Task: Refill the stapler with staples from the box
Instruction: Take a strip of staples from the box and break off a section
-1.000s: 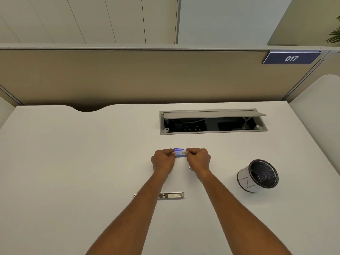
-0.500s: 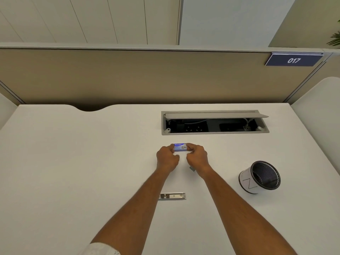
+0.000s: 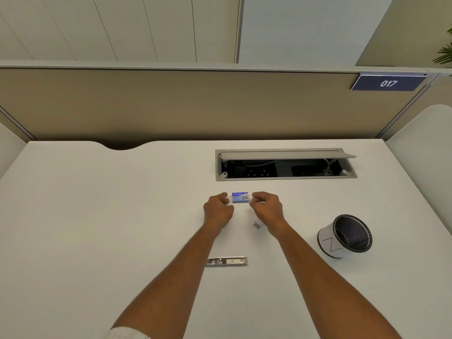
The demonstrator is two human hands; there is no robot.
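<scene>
Both bare forearms stretch away from the person, converging toward the far middle. The left hand [image 3: 218, 209] is knuckles up with its fingers curled under, thumb and forefinger pointing right. The right hand [image 3: 267, 207] mirrors it a little to the right, fingers bent, thumb and forefinger tips pinched close together and pointing left. The two hands are apart, not touching. A pale sleeve edge [image 3: 127, 333] shows at the left elbow.

Lighting's bright and even from overhead on my feed, so the white worktop [image 3: 97, 228] looks nearly washed out with only soft, faint shadows under the forearms. Wide-angle lens bows the partition [image 3: 171, 104] and worktop edges. Small print on the staple box [image 3: 240, 197] is mushy.
</scene>
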